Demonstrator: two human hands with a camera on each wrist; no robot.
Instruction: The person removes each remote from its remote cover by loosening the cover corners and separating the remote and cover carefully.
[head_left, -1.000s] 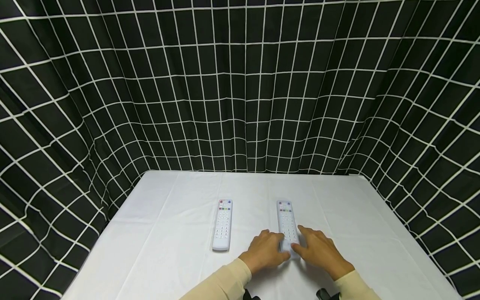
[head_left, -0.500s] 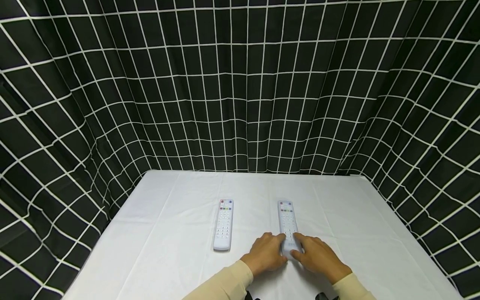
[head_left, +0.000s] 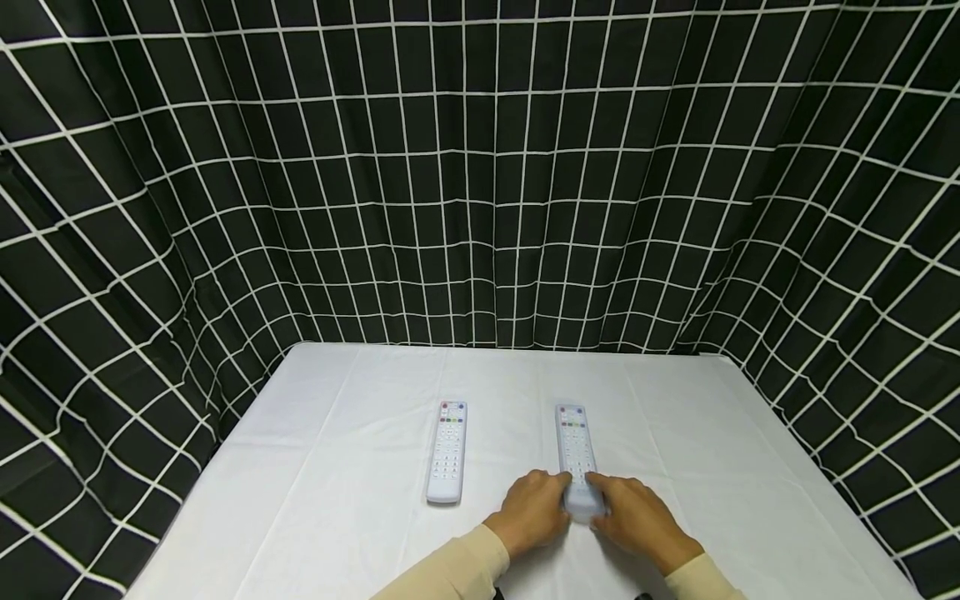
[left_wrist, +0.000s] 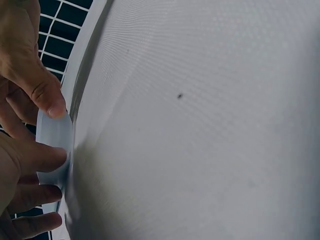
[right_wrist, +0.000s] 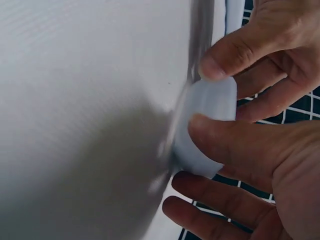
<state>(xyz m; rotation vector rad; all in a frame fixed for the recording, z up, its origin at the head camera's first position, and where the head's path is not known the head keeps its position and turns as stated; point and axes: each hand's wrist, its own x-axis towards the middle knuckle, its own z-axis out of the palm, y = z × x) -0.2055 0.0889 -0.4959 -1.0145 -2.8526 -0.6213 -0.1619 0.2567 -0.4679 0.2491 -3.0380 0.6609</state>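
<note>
A pale remote control [head_left: 576, 446] lies lengthwise right of the table's middle, its coloured buttons at the far end. My left hand [head_left: 532, 508] grips its near end from the left side. From the right side my right hand [head_left: 641, 517] grips the same end. The left wrist view shows the remote's pale end [left_wrist: 52, 132] between the thumbs and fingers of both hands. In the right wrist view, both thumbs press on that end [right_wrist: 212, 102], with other fingers partly hidden behind it. A second, similar remote control [head_left: 447, 454] lies to the left, untouched.
A white cloth [head_left: 337, 467] covers the table, with faint fold lines. Black curtains [head_left: 480, 208] with a white grid stand behind the table and along both sides.
My right hand has moved in from slightly apart to grip the right remote's near end. My left hand has drawn in closer on its side. The left remote has stayed put.
</note>
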